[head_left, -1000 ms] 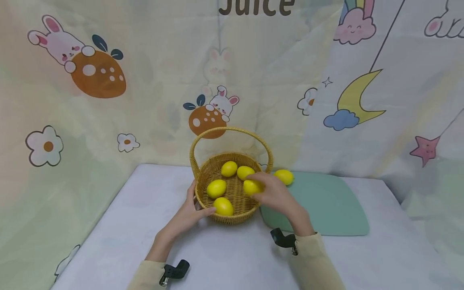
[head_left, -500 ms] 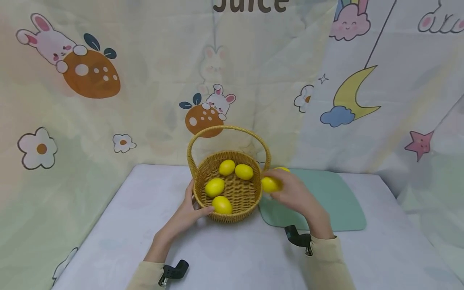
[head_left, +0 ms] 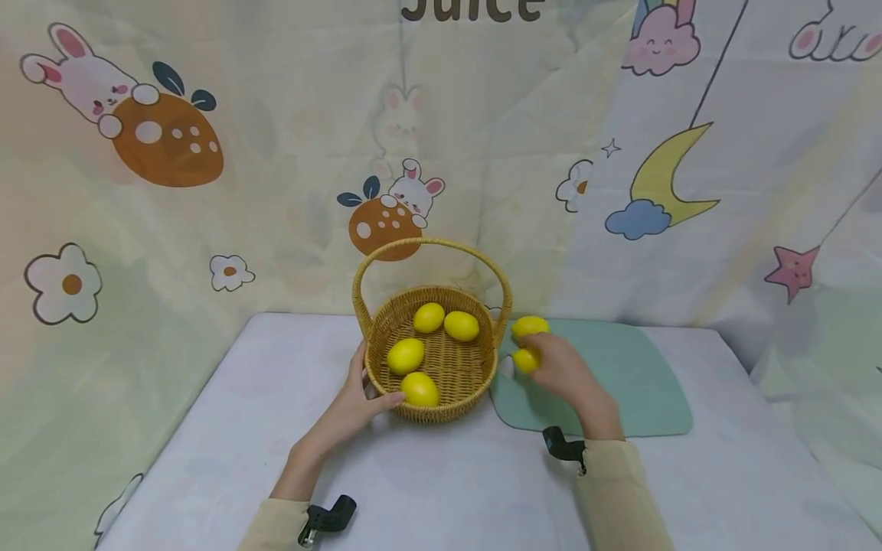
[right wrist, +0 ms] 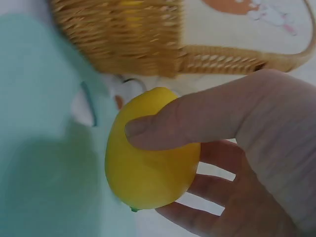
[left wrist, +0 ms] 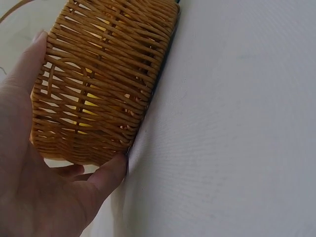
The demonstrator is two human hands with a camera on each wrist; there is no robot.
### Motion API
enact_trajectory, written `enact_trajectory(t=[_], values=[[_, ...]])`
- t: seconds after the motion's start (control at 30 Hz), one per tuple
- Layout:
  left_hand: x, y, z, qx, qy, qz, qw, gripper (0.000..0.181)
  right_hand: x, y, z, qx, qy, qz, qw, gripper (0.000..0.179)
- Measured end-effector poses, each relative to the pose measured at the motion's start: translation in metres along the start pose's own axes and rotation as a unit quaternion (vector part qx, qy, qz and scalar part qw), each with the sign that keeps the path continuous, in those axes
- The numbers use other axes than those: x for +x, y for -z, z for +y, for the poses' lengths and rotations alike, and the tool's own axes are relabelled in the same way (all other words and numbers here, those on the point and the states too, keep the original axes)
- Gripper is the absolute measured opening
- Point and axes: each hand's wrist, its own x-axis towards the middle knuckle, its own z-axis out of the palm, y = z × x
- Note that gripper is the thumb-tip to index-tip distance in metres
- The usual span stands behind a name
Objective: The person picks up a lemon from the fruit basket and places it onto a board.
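My left hand [head_left: 361, 402] grips the left side of a round wicker basket [head_left: 430, 415], thumb at the rim. In the left wrist view its other fingers reach to the lower edge of the wicker wall [left wrist: 98, 79]. Several yellow lemons lie in the basket, among them a front lemon [head_left: 420, 389] near that thumb. My right hand [head_left: 561, 367] pinches a lemon [right wrist: 153, 153] between thumb and fingers, right of the basket and above a teal cutting board [head_left: 620, 383]. Just behind it is another lemon [head_left: 530, 327], on the board's far left part.
The basket's tall arched handle [head_left: 432, 242] stands upright. A slot [head_left: 508, 367] pierces the board's left end, beside the basket. A white cloth [head_left: 441, 490] covers the table, and a printed fabric backdrop [head_left: 303, 153] hangs close behind it.
My right hand has carried its lemon from inside the basket over the right rim to above the board. The left hand keeps its hold on the basket. The head view has shifted slightly.
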Motion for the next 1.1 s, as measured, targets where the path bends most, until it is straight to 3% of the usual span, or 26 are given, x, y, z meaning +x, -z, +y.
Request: enact_trajectory(t=[0.27,0.53,0.87,1.1], values=[[-0.001,0.0,0.003,-0.007,-0.009,-0.002,0.9999,0.114,0.002,-0.01,0.005,-0.006,-0.028,-0.004,0.9996,0.051],[0.001,0.0,0.004,-0.001,0.0,-0.001,1.0,0.116,0.004,-0.014,0.009,-0.011,-0.05,0.014,0.9986,0.044],[-0.003,0.0,0.001,-0.002,0.005,0.0,1.0,0.115,0.005,-0.014,0.014,-0.005,-0.052,0.063,0.9966,0.046],[-0.002,0.0,0.002,-0.009,0.006,0.0,0.9999,0.116,0.004,-0.002,0.007,0.001,-0.037,0.066,0.9971,0.043]])
